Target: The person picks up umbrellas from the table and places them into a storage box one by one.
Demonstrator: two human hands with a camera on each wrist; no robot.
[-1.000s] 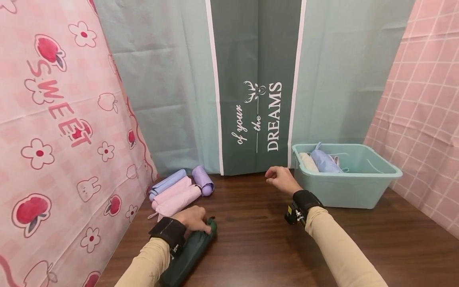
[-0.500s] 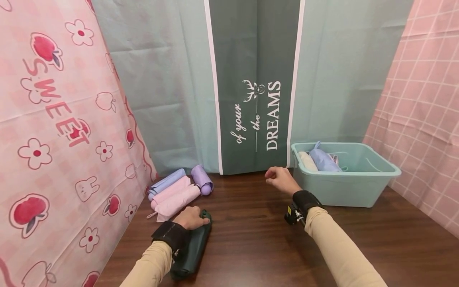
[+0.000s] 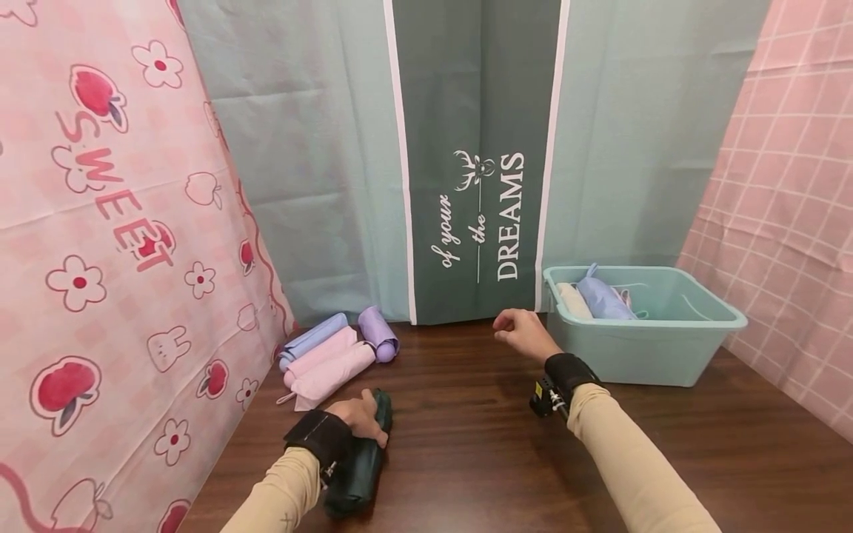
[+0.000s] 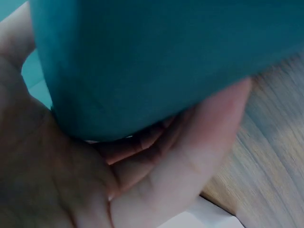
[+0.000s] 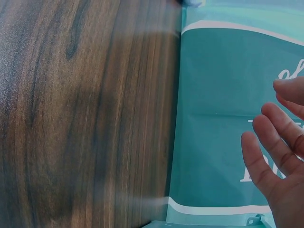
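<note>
At seven o'clock in the head view, the left hand (image 3: 360,416) grips a long, dark green, folded fabric umbrella (image 3: 355,477) between thumb and curled fingers, though whether it touches the brown wood-grain table (image 3: 466,459) is hard to tell. From that hand, two pale pink folded umbrellas (image 3: 335,376) lie near at eleven o'clock. The right hand (image 3: 526,337) hovers at four o'clock, fingers loosely bent and apart, a rectangular mint-green plastic tub (image 3: 656,360) just beside it at three.

Dark green umbrella (image 3: 358,477); lilac umbrella (image 3: 378,332); teal bin (image 3: 643,354); brown wood-grain table (image 3: 473,459); pink apple-print cloth (image 3: 136,303)
</note>
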